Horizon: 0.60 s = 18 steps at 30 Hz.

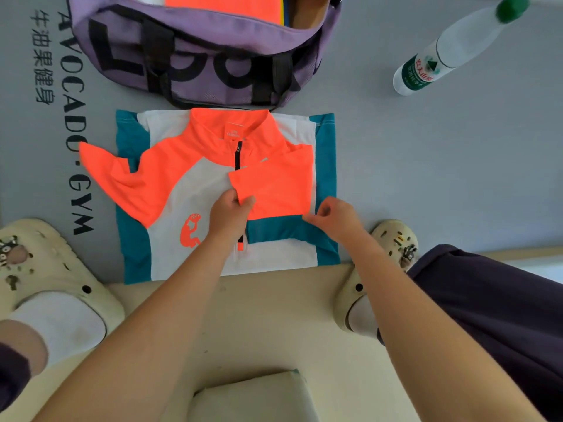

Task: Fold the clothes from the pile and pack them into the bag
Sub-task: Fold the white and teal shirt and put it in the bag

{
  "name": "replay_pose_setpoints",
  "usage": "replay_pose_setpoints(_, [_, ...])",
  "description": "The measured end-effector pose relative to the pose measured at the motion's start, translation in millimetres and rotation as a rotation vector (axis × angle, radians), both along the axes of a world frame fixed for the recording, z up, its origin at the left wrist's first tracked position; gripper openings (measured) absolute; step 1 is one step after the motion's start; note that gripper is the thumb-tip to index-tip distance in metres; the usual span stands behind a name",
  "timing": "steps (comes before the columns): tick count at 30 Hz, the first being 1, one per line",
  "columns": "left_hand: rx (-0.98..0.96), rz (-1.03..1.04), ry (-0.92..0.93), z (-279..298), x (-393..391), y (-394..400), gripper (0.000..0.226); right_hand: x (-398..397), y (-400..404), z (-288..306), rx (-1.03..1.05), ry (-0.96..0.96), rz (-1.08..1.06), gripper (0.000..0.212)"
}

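Observation:
An orange, white and teal zip-neck shirt [189, 190] lies flat on the grey floor mat, collar toward the bag. Its right side is folded inward, so the orange sleeve [274, 190] rests across the chest. My left hand [231, 208] pinches the near corner of that folded sleeve. My right hand [335, 213] hovers at the sleeve's right lower corner with curled fingers; whether it grips the cloth is unclear. The other orange sleeve [103, 166] still sticks out to the left. A purple duffel bag [213, 65] stands open beyond the shirt, with folded orange clothing [222, 4] inside.
A clear plastic water bottle [451, 47] with a green cap stands on the mat at the right. My feet in cream clogs sit at the left [51, 269] and right [380, 269] of the shirt. A beige surface [259, 324] lies below my arms.

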<state>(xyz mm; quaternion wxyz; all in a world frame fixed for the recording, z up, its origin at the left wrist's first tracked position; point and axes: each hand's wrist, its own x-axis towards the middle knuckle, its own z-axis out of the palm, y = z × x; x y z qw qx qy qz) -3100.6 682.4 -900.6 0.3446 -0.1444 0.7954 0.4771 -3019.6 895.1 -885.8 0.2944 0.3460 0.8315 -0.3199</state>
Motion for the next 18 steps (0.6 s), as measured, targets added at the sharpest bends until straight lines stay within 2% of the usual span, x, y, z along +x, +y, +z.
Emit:
replay_pose_setpoints(3, [-0.016, 0.030, 0.030, -3, -1, -3, 0.009, 20, -5, -4, 0.047, -0.093, 0.043, 0.038])
replay_pose_setpoints(7, [0.046, -0.019, 0.020, -3, -3, -9, 0.043, 28, -7, -4, 0.067, -0.133, 0.075, 0.039])
replay_pose_setpoints(10, [0.093, -0.016, 0.025, -3, -7, -11, 0.051, 23, -7, 2, 0.088, -0.165, 0.104, 0.044])
replay_pose_setpoints(13, [-0.017, 0.010, 0.084, -5, -12, -15, 0.039, 3, -13, 11, 0.138, 0.078, 0.094, 0.050])
replay_pose_setpoints(15, [0.027, 0.038, 0.047, -5, -17, -20, 0.037, -18, -25, 17, 0.112, 0.250, 0.122, 0.056])
replay_pose_setpoints(16, [0.053, 0.046, 0.031, -4, -20, -23, 0.037, -29, -33, 19, 0.084, 0.279, 0.172, 0.060])
replay_pose_setpoints(18, [0.039, 0.062, 0.037, 0, -30, -32, 0.035, -47, -45, 21, 0.026, 0.198, 0.298, 0.063])
